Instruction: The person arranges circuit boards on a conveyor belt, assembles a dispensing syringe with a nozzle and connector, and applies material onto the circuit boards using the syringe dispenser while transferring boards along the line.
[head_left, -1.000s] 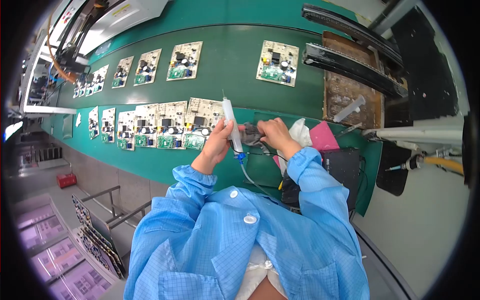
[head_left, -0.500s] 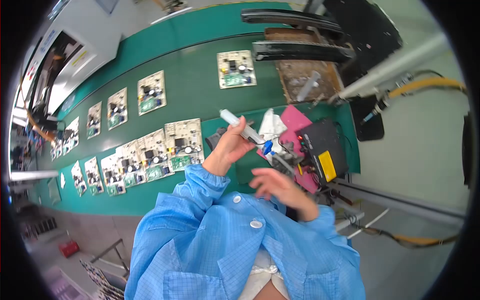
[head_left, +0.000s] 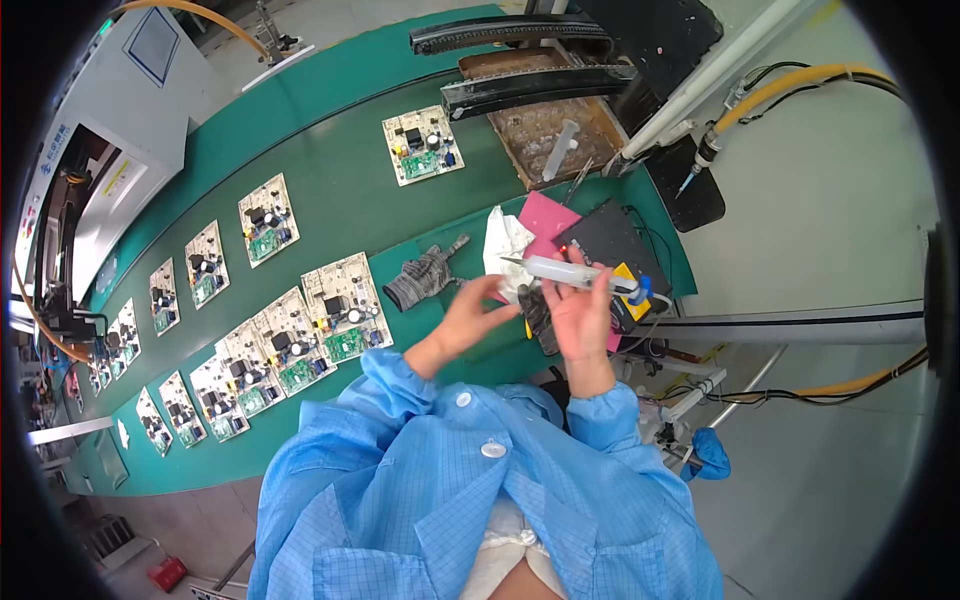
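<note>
In my right hand (head_left: pixel 582 318) lies a translucent dispensing syringe (head_left: pixel 553 268), its barrel gripped between thumb and fingers. The thin tip points left, and a blue fitting (head_left: pixel 640 291) with a tube sits at its right end. My left hand (head_left: pixel 470 322) hovers just left of the syringe, fingers apart and holding nothing. Behind the hands are a crumpled white cloth (head_left: pixel 505 243) and a grey knit glove (head_left: pixel 424 277). A second dark glove (head_left: pixel 538 316) is partly hidden by my right hand. The nearest circuit board (head_left: pixel 348 305) rests left of my left hand.
Several circuit boards stand in two rows on the green bench, one board (head_left: pixel 423 146) farther back. A worn tray (head_left: pixel 520 150) holds another syringe (head_left: pixel 560 150), with black rails (head_left: pixel 540 90) above it. Pink sheets (head_left: pixel 546 216) and a black box (head_left: pixel 608 238) lie right.
The syringe has passed from my left hand to my right and now points its tip left. My left hand has let go. The view has shifted, so the bench sits differently.
</note>
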